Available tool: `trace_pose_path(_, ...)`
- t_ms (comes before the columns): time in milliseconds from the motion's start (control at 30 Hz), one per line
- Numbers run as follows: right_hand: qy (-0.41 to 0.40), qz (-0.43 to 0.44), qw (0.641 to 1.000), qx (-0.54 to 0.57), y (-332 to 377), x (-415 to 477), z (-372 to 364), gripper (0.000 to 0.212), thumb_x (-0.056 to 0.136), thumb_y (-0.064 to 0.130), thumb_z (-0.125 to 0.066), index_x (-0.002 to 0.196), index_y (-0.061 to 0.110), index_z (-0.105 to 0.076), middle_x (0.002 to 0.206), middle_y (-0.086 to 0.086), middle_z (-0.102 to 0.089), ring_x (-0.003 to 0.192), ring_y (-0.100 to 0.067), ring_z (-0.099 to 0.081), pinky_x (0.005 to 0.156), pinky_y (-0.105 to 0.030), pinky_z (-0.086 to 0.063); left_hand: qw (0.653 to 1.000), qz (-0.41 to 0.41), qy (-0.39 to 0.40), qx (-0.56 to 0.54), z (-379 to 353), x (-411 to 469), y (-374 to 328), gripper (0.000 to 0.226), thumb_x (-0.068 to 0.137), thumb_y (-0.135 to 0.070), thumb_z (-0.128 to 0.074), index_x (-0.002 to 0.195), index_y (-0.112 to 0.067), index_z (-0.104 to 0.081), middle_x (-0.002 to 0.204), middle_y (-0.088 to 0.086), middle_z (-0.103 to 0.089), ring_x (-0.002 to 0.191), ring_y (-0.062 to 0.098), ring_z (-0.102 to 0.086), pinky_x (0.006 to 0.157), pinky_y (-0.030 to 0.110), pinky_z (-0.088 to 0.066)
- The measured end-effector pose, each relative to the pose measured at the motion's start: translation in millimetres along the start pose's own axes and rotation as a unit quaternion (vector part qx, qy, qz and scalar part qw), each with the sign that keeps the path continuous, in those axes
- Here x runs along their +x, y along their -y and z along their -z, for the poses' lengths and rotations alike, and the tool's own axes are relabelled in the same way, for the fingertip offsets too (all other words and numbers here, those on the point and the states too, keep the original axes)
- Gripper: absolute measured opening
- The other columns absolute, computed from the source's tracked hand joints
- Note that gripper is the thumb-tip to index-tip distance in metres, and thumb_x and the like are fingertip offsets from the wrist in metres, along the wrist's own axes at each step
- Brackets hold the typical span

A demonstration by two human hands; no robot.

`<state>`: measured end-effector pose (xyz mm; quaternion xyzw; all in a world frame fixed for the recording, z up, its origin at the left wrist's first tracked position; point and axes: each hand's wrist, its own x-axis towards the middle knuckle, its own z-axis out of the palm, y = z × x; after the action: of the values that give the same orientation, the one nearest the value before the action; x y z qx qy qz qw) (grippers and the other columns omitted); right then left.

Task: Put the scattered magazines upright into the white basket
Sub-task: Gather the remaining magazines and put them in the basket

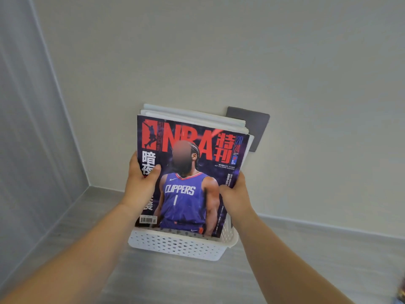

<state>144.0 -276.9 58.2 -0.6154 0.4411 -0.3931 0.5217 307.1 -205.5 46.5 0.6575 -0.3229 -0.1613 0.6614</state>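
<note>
A white perforated basket (175, 245) stands on the grey floor against the wall. A basketball magazine (188, 194) with a dark cover, red title and a player in a blue jersey stands upright in it, facing me. My left hand (140, 183) grips its left edge, thumb on the cover. My right hand (235, 191) grips its right edge. Behind it, more magazines (197, 116) stand upright, only their pale top edges showing.
A dark grey wall plate (256, 126) sits on the wall just behind the basket. A room corner lies to the left, with grey skirting along the floor. Something colourful (402, 292) peeks in at the bottom right edge.
</note>
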Motion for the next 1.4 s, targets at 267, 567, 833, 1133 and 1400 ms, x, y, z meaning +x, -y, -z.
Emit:
trace_pose_path(267,-0.009,0.082,0.997,-0.014,-0.8,8.7,-3.6,0.049,0.072,-0.007,-0.055,0.098,0.033,-0.042,0.085,0.02,-0.052,0.062,0.019,-0.054,0.056,0.004,-0.039,0.998,-0.024,-0.003,0.049,4.3,4.7,12.4,0.05,0.086,-0.006,-0.048,0.132,-0.02,-0.031,0.111,-0.009,-0.047,0.097,0.011,-0.047,0.075,0.014,-0.031)
trace_pose_path(567,-0.011,-0.032,0.999,-0.027,-18.9,-16.6,28.8,0.061,0.084,0.001,-0.05,0.138,0.012,-0.024,0.135,-0.009,-0.044,0.118,-0.014,-0.05,0.085,-0.017,-0.036,0.975,-0.03,-0.05,0.213,16.1,-19.8,-9.6,0.052,0.082,-0.004,-0.056,0.131,-0.001,-0.036,0.134,0.021,-0.045,0.126,0.034,-0.038,0.104,0.039,-0.03)
trace_pose_path(833,-0.132,-0.053,0.983,-0.115,-48.6,-80.6,172.6,0.039,0.083,0.001,-0.046,0.12,0.012,-0.05,0.127,-0.009,-0.052,0.093,-0.015,-0.047,0.074,-0.015,-0.033,0.979,-0.092,0.1,0.152,-63.3,-147.6,-42.5,0.015,0.082,0.002,-0.053,0.085,-0.01,-0.062,0.087,0.01,-0.065,0.084,0.018,-0.059,0.073,0.0,-0.035)
trace_pose_path(1133,-0.242,-0.133,0.927,-0.252,-98.3,-171.3,390.3,0.03,0.08,0.005,-0.052,0.108,0.008,-0.062,0.117,-0.016,-0.062,0.111,-0.032,-0.055,0.091,-0.03,-0.04,0.932,0.003,0.342,0.124,-186.4,-320.9,-44.0,0.051,0.08,0.008,-0.054,0.052,-0.034,-0.056,0.045,-0.012,-0.059,0.056,-0.018,-0.055,0.059,-0.001,-0.038)
trace_pose_path(1400,-0.21,-0.231,0.841,-0.441,-170.2,-226.1,557.7,0.042,0.09,0.026,-0.043,0.131,0.017,-0.039,0.146,-0.008,-0.034,0.134,-0.027,-0.028,0.11,-0.038,-0.024,0.91,0.035,0.37,0.185,-301.5,-396.1,-43.5,0.041,0.08,0.005,-0.055,0.055,-0.028,-0.054,0.061,-0.007,-0.059,0.057,0.001,-0.057,0.055,-0.002,-0.036)
